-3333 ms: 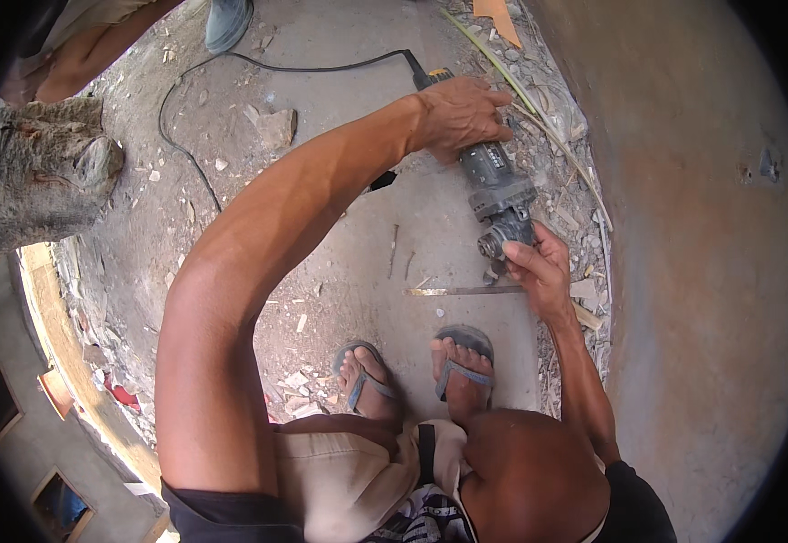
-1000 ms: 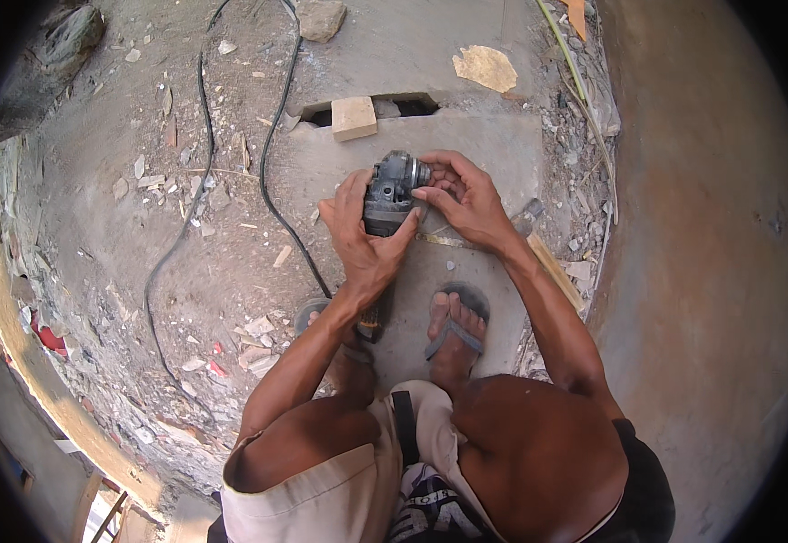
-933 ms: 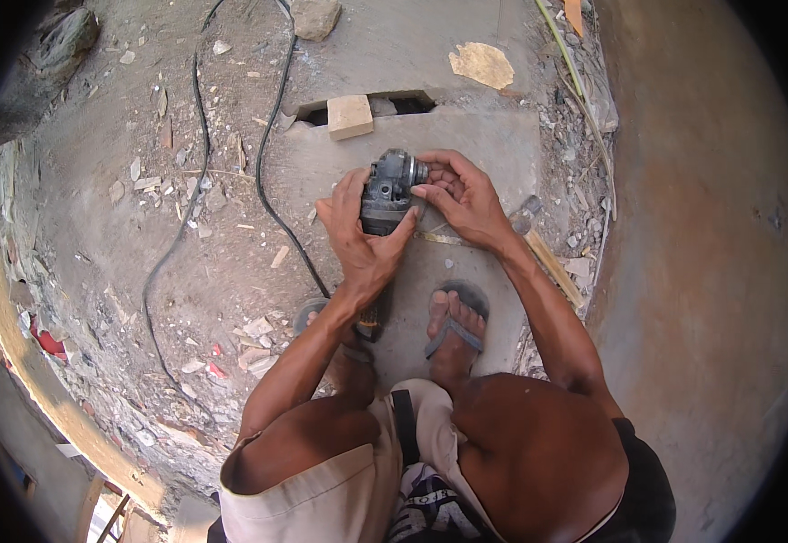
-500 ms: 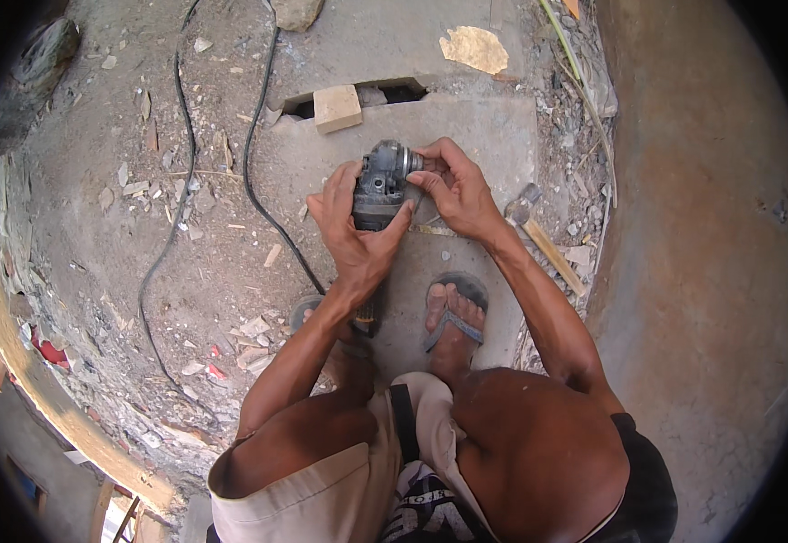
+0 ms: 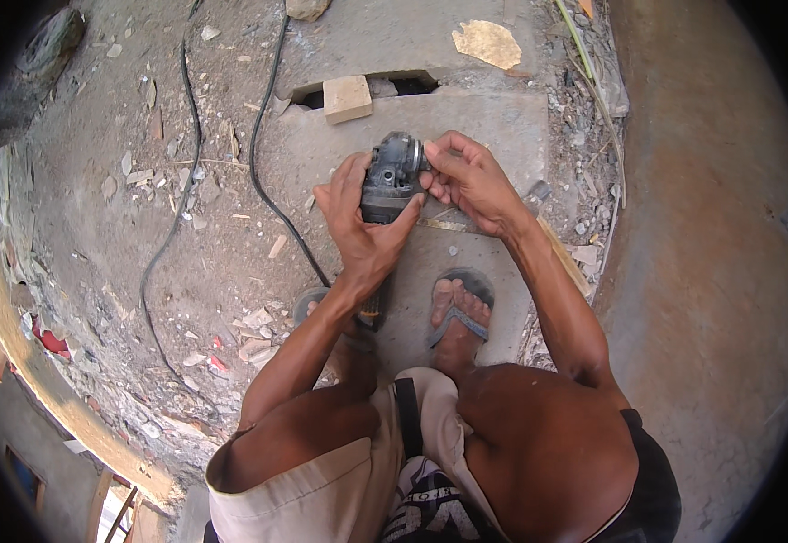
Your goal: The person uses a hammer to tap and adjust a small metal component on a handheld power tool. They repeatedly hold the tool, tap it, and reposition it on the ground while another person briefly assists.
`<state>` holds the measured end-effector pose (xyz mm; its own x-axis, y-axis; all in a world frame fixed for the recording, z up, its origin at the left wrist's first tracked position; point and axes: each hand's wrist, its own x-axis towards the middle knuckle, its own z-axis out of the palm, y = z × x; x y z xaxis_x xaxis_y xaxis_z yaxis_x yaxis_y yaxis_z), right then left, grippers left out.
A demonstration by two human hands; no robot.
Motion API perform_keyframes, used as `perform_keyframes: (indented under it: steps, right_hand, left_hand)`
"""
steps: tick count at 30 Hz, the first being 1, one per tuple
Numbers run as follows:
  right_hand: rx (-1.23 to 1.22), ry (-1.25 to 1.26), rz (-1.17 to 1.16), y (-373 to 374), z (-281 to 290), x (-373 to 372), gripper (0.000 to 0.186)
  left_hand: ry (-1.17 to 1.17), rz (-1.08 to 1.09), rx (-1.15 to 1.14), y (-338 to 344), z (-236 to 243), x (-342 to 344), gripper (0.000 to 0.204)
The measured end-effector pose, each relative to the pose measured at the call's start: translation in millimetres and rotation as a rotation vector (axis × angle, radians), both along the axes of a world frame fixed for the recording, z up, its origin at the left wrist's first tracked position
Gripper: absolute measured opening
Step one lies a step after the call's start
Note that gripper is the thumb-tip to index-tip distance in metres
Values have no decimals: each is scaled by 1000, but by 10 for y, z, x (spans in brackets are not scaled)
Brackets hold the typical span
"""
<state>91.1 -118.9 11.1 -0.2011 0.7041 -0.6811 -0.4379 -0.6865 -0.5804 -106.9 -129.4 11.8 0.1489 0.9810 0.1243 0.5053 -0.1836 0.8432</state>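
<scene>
A dark angle grinder [image 5: 387,185] stands upright between my feet, its gear head at the top and its body running down behind my left forearm. My left hand [image 5: 358,213] wraps round the body just below the head, thumb on the right side. At the head's right side sits a silver metal ring on the spindle [image 5: 419,156]. My right hand [image 5: 468,181] closes its thumb and fingers on that spindle end. Whether a small part lies between those fingertips is hidden. No disc shows on the grinder.
A black cable [image 5: 265,195] runs over the rubble-strewn ground on the left. Ahead, a tan block [image 5: 347,100] lies by a slot in the concrete slab [image 5: 466,113]. A wooden handle [image 5: 564,255] lies partly behind my right forearm. Stone chips [image 5: 258,319] lie around my left foot.
My right thumb and fingers have turned about the spindle end, the fingers curling under. The grinder stays in my left hand. The whole view has shifted slightly.
</scene>
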Motion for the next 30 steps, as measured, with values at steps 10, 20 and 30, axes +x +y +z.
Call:
perform_keyframes:
  steps: [10, 20, 30]
  right_hand:
    - [225, -263, 73, -30, -3, -69, 24]
    - [-11, -177, 113, 94, 15, -21, 33]
    - [-101, -63, 59, 129, 164, 94, 37]
  left_hand:
    - [2, 8, -18, -2, 17, 6, 69]
    - [-7, 1, -15, 3, 7, 8, 72]
    - [57, -37, -10, 3, 34, -16, 72]
